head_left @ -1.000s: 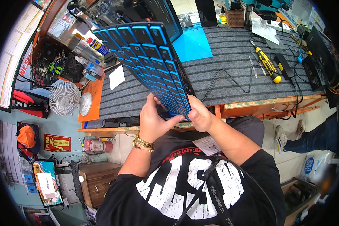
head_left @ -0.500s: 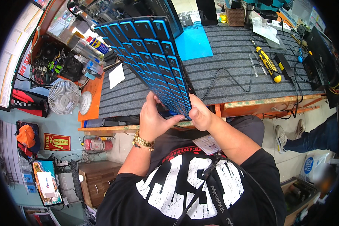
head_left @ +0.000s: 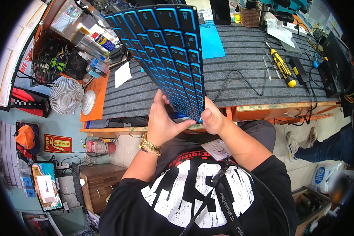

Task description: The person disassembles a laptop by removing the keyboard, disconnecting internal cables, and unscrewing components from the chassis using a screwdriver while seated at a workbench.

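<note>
A black laptop keyboard [head_left: 170, 63] with blue-edged keys stands on end before me, tilted away, its near end low. My left hand [head_left: 164, 118] grips that near end from the left, thumb stretched toward the lower corner. On the other side my right hand [head_left: 213, 118] pinches the right edge close to the same end, thumb toward the keys. Some fingers of both hands are hidden behind the keyboard. Its far end blocks part of the bench behind it.
A ribbed grey mat [head_left: 247, 51] covers the bench, with a blue sheet [head_left: 213, 41], a yellow-black screwdriver [head_left: 282, 67], a black power adapter [head_left: 299, 70] and a thin cable. A white fan [head_left: 66, 96] stands left. Wooden drawers [head_left: 283, 111] edge the bench; another person's legs [head_left: 330, 145] show at right.
The keyboard's far end has risen and come closer, looking larger and slightly further right. Both hands keep their hold near its lower end, the right one shifted slightly.
</note>
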A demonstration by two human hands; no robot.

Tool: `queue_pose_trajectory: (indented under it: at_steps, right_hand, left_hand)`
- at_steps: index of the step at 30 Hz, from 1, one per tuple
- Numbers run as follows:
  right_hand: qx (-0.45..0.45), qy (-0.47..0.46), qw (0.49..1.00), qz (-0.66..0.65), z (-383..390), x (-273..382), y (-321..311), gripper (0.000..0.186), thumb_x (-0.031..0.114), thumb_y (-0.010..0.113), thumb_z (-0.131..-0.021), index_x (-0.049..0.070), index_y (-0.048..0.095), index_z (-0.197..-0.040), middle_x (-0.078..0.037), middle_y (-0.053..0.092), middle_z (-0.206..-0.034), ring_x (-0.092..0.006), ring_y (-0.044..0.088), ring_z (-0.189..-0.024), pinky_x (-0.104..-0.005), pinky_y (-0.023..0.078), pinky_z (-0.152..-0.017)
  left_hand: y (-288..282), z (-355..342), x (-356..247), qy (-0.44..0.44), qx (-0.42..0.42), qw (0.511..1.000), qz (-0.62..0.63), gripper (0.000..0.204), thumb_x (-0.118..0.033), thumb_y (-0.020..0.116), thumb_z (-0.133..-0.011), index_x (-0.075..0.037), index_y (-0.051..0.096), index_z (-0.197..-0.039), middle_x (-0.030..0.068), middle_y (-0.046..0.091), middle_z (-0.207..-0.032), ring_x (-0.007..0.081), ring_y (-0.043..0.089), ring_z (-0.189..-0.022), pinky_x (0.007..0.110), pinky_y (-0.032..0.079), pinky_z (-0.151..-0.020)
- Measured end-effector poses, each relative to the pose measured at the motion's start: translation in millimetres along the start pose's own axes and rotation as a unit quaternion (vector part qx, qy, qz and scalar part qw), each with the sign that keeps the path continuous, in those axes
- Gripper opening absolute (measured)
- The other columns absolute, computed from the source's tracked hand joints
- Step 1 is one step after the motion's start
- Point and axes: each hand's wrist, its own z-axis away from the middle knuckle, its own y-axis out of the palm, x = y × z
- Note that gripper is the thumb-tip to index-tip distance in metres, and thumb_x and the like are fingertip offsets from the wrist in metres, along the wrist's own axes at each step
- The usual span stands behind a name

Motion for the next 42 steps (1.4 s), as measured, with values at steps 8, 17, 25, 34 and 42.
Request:
queue_pose_trajectory:
  at_steps: [8,17,25,34,42]
  right_hand:
    - [-0.006,-0.01,1.0,-0.003,0.1,-2.6,1.7,0.11,0.085,0.049,-0.106,-0.013,0.051,-0.156,-0.022,0.064,-0.145,-0.0286,0.062,-0.137,-0.0421,0.046,-0.12]
    - [-0.002,-0.002,1.0,0.002,1.6,1.3,1.1,0.11,0.084,0.049,-0.106,-0.014,0.05,-0.156,-0.023,0.064,-0.145,-0.0286,0.062,-0.138,-0.042,0.046,-0.121]
    - [0.008,0.004,1.0,-0.014,1.5,3.4,0.9,0.111,0.083,0.052,-0.106,-0.014,0.047,-0.159,-0.023,0.062,-0.148,-0.0283,0.06,-0.141,-0.0414,0.044,-0.123]
    - [0.008,0.005,1.0,-0.008,1.1,4.8,1.4,0.112,0.084,0.051,-0.105,-0.015,0.047,-0.159,-0.024,0.061,-0.148,-0.0288,0.06,-0.141,-0.0417,0.044,-0.123]
    - [0.012,0.009,1.0,0.01,-0.4,6.3,0.9,0.116,0.087,0.05,-0.103,-0.016,0.048,-0.157,-0.025,0.061,-0.148,-0.03,0.061,-0.14,-0.0416,0.045,-0.122]
  left_hand:
    - [10.0,6.6,-3.4,-0.017,-0.016,1.0,-0.009,0.153,-0.033,0.111,-0.062,0.005,0.011,-0.171,0.0257,0.063,-0.141,0.0386,0.068,-0.128,0.047,0.056,-0.11]
    - [14.4,11.4,-3.8,-0.019,-0.026,0.999,-0.034,0.151,-0.025,0.108,-0.063,0.008,0.008,-0.171,0.0279,0.064,-0.138,0.042,0.071,-0.124,0.048,0.058,-0.107]
    - [16.5,12.6,1.4,-0.018,-0.024,0.999,-0.028,0.152,-0.026,0.109,-0.062,0.008,0.009,-0.171,0.0274,0.064,-0.138,0.0423,0.07,-0.126,0.048,0.057,-0.108]
    - [16.5,13.1,3.8,0.004,-0.033,0.998,-0.045,0.149,-0.03,0.109,-0.064,0.008,0.01,-0.17,0.0257,0.063,-0.137,0.0402,0.07,-0.123,0.048,0.057,-0.106]
    - [16.3,12.9,2.1,-0.006,-0.032,0.999,-0.034,0.141,-0.033,0.107,-0.068,0.006,0.016,-0.168,0.0223,0.063,-0.133,0.0367,0.071,-0.118,0.046,0.059,-0.102]
